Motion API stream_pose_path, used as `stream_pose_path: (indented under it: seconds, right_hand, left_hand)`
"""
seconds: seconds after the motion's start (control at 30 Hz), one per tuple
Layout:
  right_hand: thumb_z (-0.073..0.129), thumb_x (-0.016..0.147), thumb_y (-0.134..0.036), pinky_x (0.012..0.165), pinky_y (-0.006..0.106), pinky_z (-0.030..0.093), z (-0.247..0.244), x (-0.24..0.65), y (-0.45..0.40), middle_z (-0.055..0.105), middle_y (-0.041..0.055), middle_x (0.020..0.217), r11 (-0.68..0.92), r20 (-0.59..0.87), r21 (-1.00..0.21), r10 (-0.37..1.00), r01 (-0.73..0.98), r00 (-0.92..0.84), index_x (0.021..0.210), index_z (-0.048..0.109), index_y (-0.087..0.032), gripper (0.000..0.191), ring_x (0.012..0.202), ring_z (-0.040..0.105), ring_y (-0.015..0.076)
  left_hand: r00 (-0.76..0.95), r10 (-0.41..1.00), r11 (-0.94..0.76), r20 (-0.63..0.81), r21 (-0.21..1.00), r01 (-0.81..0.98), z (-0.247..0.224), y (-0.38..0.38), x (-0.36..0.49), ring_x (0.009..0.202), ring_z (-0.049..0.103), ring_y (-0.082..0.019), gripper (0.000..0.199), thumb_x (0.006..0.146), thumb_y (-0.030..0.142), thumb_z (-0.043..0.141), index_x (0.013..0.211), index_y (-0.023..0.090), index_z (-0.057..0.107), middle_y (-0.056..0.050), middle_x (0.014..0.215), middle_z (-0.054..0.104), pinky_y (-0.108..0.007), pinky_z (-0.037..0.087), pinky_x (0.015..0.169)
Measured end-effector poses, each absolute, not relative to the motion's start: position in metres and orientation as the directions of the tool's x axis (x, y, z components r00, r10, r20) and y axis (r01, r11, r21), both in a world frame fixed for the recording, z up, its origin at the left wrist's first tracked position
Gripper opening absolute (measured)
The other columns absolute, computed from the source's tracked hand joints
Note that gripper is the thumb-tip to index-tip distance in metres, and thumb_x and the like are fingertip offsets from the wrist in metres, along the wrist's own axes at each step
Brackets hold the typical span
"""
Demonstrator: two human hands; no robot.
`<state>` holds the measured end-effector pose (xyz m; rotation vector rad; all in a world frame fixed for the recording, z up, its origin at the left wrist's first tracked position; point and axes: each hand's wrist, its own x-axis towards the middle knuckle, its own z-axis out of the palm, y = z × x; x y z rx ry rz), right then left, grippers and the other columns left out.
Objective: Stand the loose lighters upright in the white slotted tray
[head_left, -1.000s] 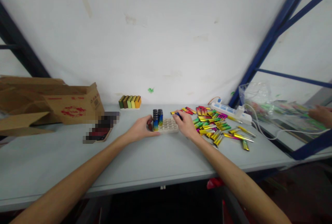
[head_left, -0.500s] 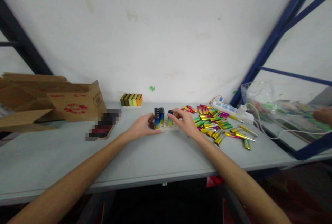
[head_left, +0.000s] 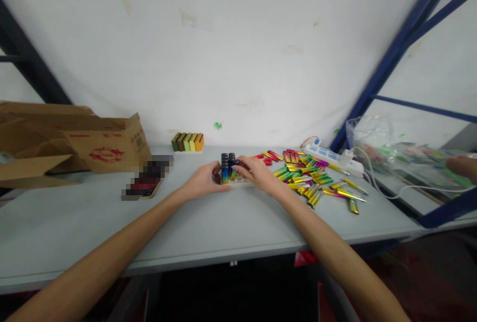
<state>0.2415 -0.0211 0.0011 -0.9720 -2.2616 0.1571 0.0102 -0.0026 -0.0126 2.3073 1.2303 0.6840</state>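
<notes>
Black-topped lighters [head_left: 224, 175] with blue-to-yellow bodies stand upright in rows at the left end of a low white tray [head_left: 246, 182]. My left hand [head_left: 202, 183] is curled around that end, its thumb along the tray's front edge and its fingers beside the lighters. My right hand [head_left: 260, 173] pinches the top of another lighter [head_left: 233, 175] beside the standing rows; the fingers partly cover it. Right of this hand lies a loose pile of shiny lighters [head_left: 311, 178] in yellow, green, red and purple.
A second block of lighters [head_left: 187, 142] stands by the wall. To the left are an open cardboard box [head_left: 108, 148] and a blurred-out phone-like object [head_left: 149, 180]. A white power strip [head_left: 331, 159] with a cable lies at right. Another person's hand [head_left: 462, 167] shows at the right edge.
My right hand has moved left with the lighter, from the tray's middle to close beside the standing rows. My left hand stays at the tray's left end.
</notes>
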Motion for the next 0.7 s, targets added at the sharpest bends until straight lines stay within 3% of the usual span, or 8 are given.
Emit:
stream_pose_path:
  seconds: [0.17, 0.4, 0.57, 0.7]
  right_hand:
    - [0.052, 0.104, -0.034, 0.069, 0.026, 0.040, 0.006, 0.234, -0.024, 0.071, 0.0073, 0.092, 0.691, 0.450, -0.299, 0.710, 0.658, -0.541, 0.109, 0.061, -0.016, 0.020, 0.077, 0.062, 0.0165]
    - [0.055, 0.100, -0.050, 0.067, 0.027, 0.038, 0.009, 0.228, -0.025, 0.070, 0.0092, 0.091, 0.534, 0.378, -0.151, 0.809, 0.832, -0.450, 0.108, 0.061, -0.018, 0.034, 0.077, 0.063, 0.0191]
    - [0.056, 0.098, -0.053, 0.069, 0.026, 0.040, 0.010, 0.246, -0.032, 0.068, 0.0064, 0.087, 0.590, 0.355, -0.226, 0.791, 0.775, -0.498, 0.105, 0.061, -0.017, 0.037, 0.078, 0.061, 0.0174]
    - [0.055, 0.101, -0.043, 0.071, 0.026, 0.042, 0.023, 0.293, -0.061, 0.069, 0.0041, 0.084, 0.568, 0.413, -0.310, 0.803, 0.762, -0.430, 0.100, 0.064, -0.017, 0.028, 0.075, 0.061, 0.0157]
  left_hand:
    - [0.502, 0.835, -0.530, 0.228, 0.580, 0.619, -0.015, -0.001, 0.011, 0.074, 0.059, -0.021, 0.055, 0.067, 0.061, 0.077, 0.096, 0.018, 0.059, -0.002, 0.084, 0.065, -0.031, 0.045, 0.067]
    - [0.506, 0.831, -0.537, 0.232, 0.569, 0.622, -0.018, 0.002, 0.011, 0.080, 0.061, -0.024, 0.063, 0.069, 0.063, 0.073, 0.109, 0.015, 0.061, -0.006, 0.092, 0.068, -0.035, 0.048, 0.071]
    - [0.502, 0.834, -0.529, 0.228, 0.590, 0.611, -0.017, 0.001, 0.011, 0.084, 0.063, -0.026, 0.066, 0.070, 0.067, 0.072, 0.110, 0.016, 0.061, -0.007, 0.097, 0.069, -0.036, 0.049, 0.073]
    - [0.511, 0.837, -0.519, 0.195, 0.579, 0.629, -0.018, 0.004, 0.009, 0.083, 0.062, -0.025, 0.066, 0.070, 0.067, 0.072, 0.110, 0.016, 0.060, -0.006, 0.096, 0.069, -0.036, 0.051, 0.073]
